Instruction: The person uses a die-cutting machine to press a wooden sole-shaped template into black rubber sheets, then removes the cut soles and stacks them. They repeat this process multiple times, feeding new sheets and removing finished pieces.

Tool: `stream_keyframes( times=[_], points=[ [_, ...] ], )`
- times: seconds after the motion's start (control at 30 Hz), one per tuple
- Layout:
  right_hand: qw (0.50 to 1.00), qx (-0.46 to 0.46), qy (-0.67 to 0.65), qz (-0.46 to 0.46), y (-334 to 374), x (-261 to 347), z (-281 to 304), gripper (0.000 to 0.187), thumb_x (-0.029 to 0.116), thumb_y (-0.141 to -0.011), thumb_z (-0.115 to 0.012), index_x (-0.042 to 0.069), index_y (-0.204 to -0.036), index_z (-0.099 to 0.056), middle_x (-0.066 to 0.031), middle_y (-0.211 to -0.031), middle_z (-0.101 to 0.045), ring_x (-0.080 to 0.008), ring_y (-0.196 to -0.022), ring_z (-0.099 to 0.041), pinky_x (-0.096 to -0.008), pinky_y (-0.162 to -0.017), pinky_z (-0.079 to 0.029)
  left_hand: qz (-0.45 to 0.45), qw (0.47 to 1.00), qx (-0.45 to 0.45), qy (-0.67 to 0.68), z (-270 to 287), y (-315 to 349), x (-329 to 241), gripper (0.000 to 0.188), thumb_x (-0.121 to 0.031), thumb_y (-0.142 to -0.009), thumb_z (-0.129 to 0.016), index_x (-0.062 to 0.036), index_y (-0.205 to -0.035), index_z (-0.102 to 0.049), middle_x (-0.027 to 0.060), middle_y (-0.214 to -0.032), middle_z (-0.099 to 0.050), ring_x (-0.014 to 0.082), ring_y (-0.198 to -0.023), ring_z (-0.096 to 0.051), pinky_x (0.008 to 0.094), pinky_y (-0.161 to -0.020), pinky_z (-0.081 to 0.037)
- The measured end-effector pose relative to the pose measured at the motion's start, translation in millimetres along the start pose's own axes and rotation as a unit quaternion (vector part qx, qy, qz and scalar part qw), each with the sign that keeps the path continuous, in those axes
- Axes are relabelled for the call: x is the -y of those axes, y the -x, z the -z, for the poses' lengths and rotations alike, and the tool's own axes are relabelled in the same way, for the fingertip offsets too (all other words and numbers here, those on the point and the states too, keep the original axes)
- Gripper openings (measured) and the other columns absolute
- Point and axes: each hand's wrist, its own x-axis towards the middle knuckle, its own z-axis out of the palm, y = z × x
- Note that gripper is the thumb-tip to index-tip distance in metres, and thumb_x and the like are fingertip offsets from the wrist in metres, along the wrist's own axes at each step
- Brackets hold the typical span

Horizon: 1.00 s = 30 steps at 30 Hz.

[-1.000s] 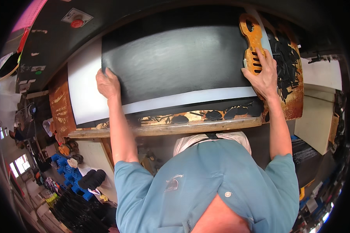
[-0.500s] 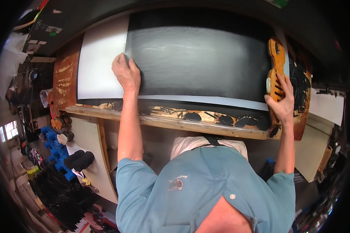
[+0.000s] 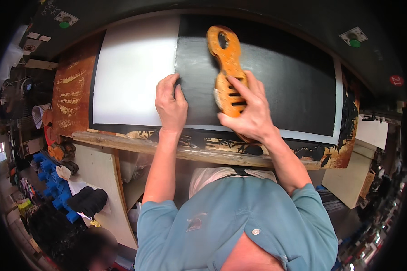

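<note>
My right hand [image 3: 253, 106] grips a long orange slotted cutting die [image 3: 230, 63], slightly blurred by motion. It has an oval hole at the far end and a row of slots by my fingers. The die is over the middle of a smooth black sheet [image 3: 294, 86]. The sheet lies on a white board [image 3: 135, 72], which shows along the left, front and right. My left hand [image 3: 172, 104] is at the sheet's left edge, fingers loosely bent and thumb apart from them. Whether its fingertips press the sheet cannot be made out.
A wooden rail [image 3: 167, 149] runs along the front, with black scraps [image 3: 253, 150] behind it. Dark machine housing with green buttons [image 3: 355, 43] overhangs the far side. Blue plastic parts [image 3: 54, 180] and a black bundle [image 3: 88, 201] are at lower left.
My right hand has brought the orange die from the right end of the board to the middle. The black sheet's left edge, with my left hand beside it, now appears farther right.
</note>
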Motion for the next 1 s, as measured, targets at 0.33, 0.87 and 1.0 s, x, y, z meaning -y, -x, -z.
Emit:
stream_keyframes(
  times=[0.33,0.87,1.0],
  points=[
    [0.99,-0.078,0.11,0.032,-70,39,-93,0.075,0.025,-0.065,-0.085,-0.006,-0.132,-0.07,-0.0342,-0.136,-0.048,-0.0512,-0.121,-0.05,-0.0568,-0.102,-0.047,0.167,0.961,-0.027,0.217,4,-4,2,0.031,0.006,-0.108,-0.047,0.0061,-0.135,-0.062,0.0181,-0.141,-0.057,0.0305,-0.116,-0.073,0.0403,-0.099,-0.064],
    [0.996,-0.066,0.046,0.035,-58,19,-76,0.073,0.035,-0.083,-0.085,0.001,-0.144,-0.064,-0.0321,-0.151,-0.051,-0.0456,-0.135,-0.053,-0.0508,-0.113,-0.048,0.028,0.999,0.002,0.034,31,12,-13,0.025,0.007,-0.105,-0.051,0.005,-0.125,-0.066,0.0217,-0.134,-0.063,0.0359,-0.113,-0.069,0.0412,-0.101,-0.056],
    [0.982,-0.159,-0.098,0.001,-8,-12,-12,0.041,0.012,-0.09,-0.082,0.0,-0.128,-0.072,-0.0148,-0.116,-0.073,-0.0267,-0.106,-0.071,-0.037,-0.098,-0.057,-0.019,0.971,0.12,0.205,64,80,-52,0.005,0.004,-0.097,-0.066,0.0026,-0.095,-0.07,0.0148,-0.091,-0.072,0.0306,-0.087,-0.07,0.039,-0.081,-0.057]
  ],
)
